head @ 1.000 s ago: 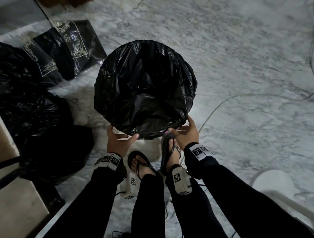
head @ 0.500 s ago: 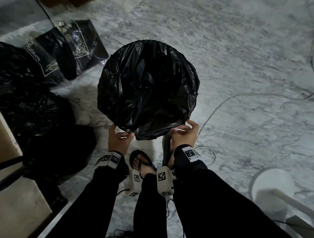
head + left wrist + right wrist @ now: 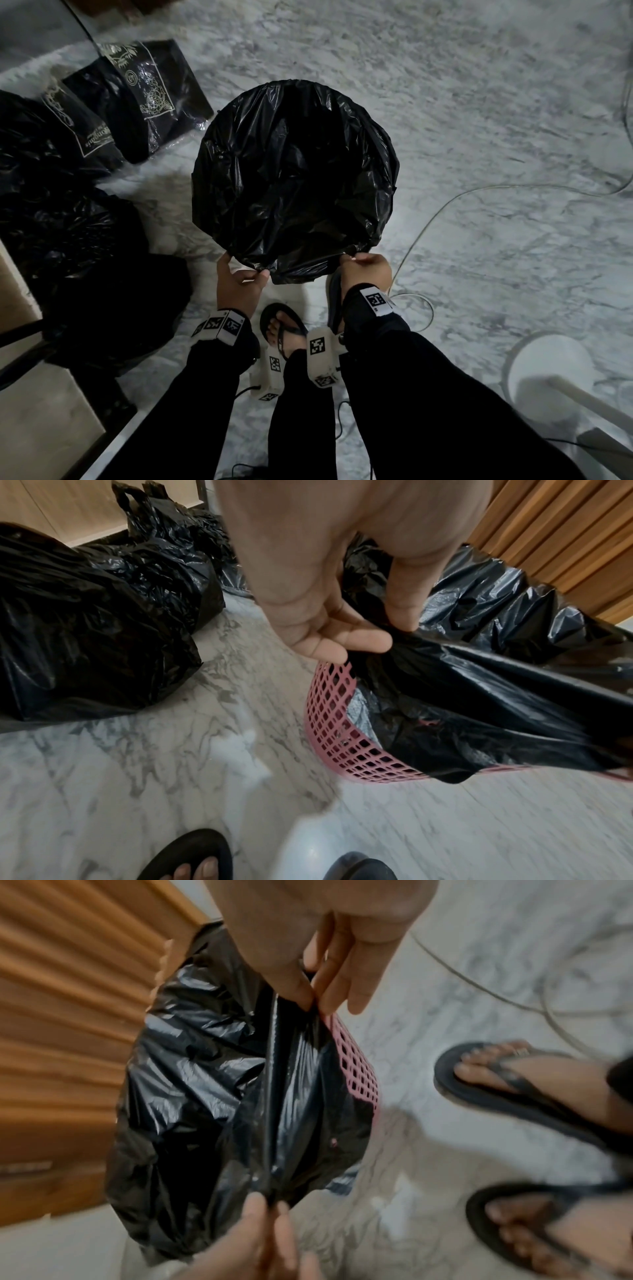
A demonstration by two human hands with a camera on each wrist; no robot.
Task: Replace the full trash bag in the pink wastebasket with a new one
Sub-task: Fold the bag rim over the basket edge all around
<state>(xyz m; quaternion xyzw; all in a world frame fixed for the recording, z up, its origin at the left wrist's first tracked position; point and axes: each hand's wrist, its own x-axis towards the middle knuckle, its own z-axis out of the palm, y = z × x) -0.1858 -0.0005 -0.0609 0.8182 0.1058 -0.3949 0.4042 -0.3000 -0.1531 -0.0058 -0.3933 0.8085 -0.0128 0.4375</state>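
On the grey-veined marble floor [image 3: 479, 137], seen from the head camera, a glossy black plastic trash bag [image 3: 294, 178] is draped over the mouth of the wastebasket, hiding it from above; the left hand [image 3: 239, 287] and right hand [image 3: 366, 270] each pinch the bag's near hem, which runs taut between the two sets of fingers. Beyond the left fingers lie bulging black bags [image 3: 68, 240] and flat black packets with pale printed emblems and lettering [image 3: 137, 92]; the writing is too small and skewed to read. The square black-and-white marker tags on the wrist bands [image 3: 222, 325] carry patterns, not words. In the left wrist view the thumb and curled fingers [image 3: 342, 642] nip a fold of the bag just above the rim of the pink lattice plastic wastebasket [image 3: 346, 731], whose lower wall is bare below the hem. In the right wrist view the right thumb and fingers [image 3: 329, 993] clamp the hem beside the pink lattice, with the left fingers gripping the same edge at the far end. I judge this to be the fitting of the new liner: the hem is being stretched at the near side. The next move likely calls for drawing it down evenly over the rim, without tearing the thin film.
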